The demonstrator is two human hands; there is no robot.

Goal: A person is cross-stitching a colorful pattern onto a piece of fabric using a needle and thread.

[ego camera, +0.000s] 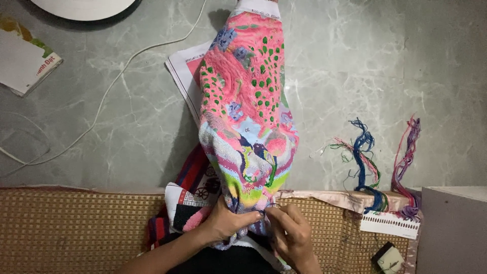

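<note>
Gripping embroidered cloth (246,116) lower edge: left hand (228,223) fingers closed on it; right hand (289,236) pinching beside.

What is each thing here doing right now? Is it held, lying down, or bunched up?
Embroidered cloth: stretched along the floor, near end gathered.
Left hand: gripping the cloth's near end.
Right hand: fingers pinched at the cloth edge.
Thread bundles: loose, tangled, draped over the mat edge.
White cable: lying slack.

Grey marbled floor (355,66) carries a white cable (109,89) at 10 o'clock, a booklet (23,61) at 9, thread skeins (370,162) at 3 — and a woven mat (76,228) along 6, its edge on the floor
</note>
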